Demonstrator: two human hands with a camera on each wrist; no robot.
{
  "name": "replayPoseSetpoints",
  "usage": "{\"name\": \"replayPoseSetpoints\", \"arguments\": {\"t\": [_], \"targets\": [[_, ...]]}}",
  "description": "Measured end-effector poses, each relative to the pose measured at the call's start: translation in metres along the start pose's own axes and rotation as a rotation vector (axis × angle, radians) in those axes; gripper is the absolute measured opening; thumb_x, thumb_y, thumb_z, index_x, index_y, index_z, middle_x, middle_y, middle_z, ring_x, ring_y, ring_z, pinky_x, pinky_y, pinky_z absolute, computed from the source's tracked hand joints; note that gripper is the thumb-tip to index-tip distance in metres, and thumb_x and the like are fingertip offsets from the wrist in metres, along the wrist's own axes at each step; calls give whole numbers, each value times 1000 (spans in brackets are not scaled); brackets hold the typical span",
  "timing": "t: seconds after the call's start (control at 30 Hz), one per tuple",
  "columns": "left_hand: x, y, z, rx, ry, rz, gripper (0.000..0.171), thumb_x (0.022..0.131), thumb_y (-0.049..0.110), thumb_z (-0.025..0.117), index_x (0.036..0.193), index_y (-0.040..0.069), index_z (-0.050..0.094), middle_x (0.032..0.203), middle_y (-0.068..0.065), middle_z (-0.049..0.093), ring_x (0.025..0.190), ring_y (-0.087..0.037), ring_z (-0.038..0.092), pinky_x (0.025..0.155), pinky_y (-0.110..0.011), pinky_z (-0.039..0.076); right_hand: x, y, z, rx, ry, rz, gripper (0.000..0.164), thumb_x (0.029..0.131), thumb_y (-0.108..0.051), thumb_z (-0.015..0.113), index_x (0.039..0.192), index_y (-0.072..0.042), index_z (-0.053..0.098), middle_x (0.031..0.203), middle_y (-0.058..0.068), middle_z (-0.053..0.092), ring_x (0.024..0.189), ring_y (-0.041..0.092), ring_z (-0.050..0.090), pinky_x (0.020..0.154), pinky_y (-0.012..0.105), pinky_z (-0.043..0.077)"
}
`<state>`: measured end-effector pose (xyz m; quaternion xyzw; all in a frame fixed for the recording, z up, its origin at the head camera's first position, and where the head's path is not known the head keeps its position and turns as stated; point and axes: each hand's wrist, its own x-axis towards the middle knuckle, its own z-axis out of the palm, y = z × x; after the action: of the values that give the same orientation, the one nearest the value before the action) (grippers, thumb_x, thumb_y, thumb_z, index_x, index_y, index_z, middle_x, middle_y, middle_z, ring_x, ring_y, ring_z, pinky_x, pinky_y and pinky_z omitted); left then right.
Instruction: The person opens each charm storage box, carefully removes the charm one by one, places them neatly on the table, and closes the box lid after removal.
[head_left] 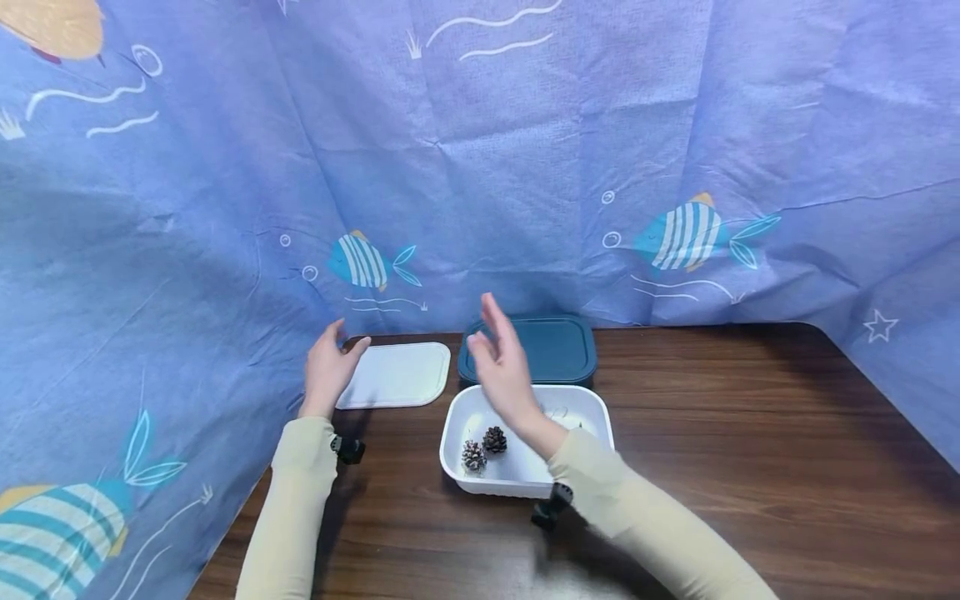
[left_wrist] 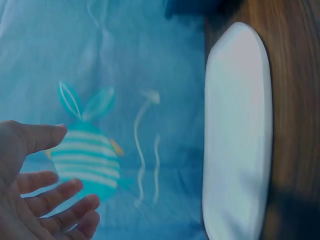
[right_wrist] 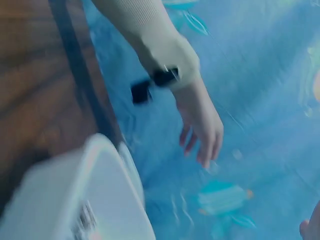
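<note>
My left hand (head_left: 328, 373) is raised beside the left end of a flat white lid (head_left: 401, 375). Its fingers are spread and loosely bent around nothing, and in the left wrist view the lid appears to the right of the hand (left_wrist: 45, 195). Above a white plastic container (head_left: 603, 417), my right hand (head_left: 506, 373) is lifted with fingers extended, holding nothing. Two brown pine cones, one (head_left: 495, 439) behind the other (head_left: 473, 457), lie at the container's left side. The right forearm hides part of its interior. Only a fingertip (right_wrist: 312, 227) of the right hand shows in the right wrist view.
A dark teal lidded box (head_left: 558, 350) stands behind the white container, close to the curtain. The brown wooden table (head_left: 735, 450) extends right. A blue fish-print curtain (head_left: 510, 167) hangs along the back and left side.
</note>
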<state>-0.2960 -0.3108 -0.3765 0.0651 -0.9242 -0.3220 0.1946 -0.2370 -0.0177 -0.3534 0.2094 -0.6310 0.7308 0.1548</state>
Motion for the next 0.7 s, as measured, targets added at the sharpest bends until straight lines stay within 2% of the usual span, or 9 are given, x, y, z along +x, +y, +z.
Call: {"name": "replayPoseSetpoints", "arguments": {"t": [0.2, 0.33, 0.43, 0.57, 0.7], "targets": [[-2, 29, 11, -63, -30, 112, 65, 100, 38, 63, 152, 6, 43, 137, -22, 58, 123, -41, 56, 101, -54, 45, 11, -2, -66, -122, 104, -103, 61, 103, -3, 52, 159, -17, 31, 157, -1, 43, 142, 15, 40, 114, 30, 34], [-6, 45, 20, -86, -70, 181, 62, 99, 36, 65, 152, 9, 45, 137, -20, 59, 125, -39, 55, 99, -54, 46, 14, 3, -112, -222, 166, -174, 58, 102, -1, 53, 157, -12, 35, 155, 4, 45, 141, 19, 42, 112, 29, 38], [-8, 52, 29, -94, -97, 232, 61, 100, 35, 65, 151, 9, 46, 137, -20, 58, 125, -40, 54, 97, -55, 46, 16, 9, -142, -320, 196, -214, 56, 101, 1, 55, 154, -7, 41, 153, 9, 48, 139, 23, 45, 104, 26, 43], [-11, 56, 44, -76, -149, 281, 60, 100, 35, 65, 151, 10, 46, 137, -20, 58, 126, -39, 54, 99, -55, 46, 15, 20, -172, -469, 202, -231, 56, 99, 0, 60, 152, -11, 46, 150, 7, 51, 135, 23, 49, 99, 26, 47], [-14, 58, 58, -50, -195, 319, 57, 101, 32, 64, 151, 10, 47, 137, -18, 58, 126, -36, 54, 100, -54, 45, 10, 36, -191, -586, 174, -246, 63, 97, 0, 62, 155, -11, 40, 150, 10, 51, 136, 25, 49, 105, 28, 43]]}}
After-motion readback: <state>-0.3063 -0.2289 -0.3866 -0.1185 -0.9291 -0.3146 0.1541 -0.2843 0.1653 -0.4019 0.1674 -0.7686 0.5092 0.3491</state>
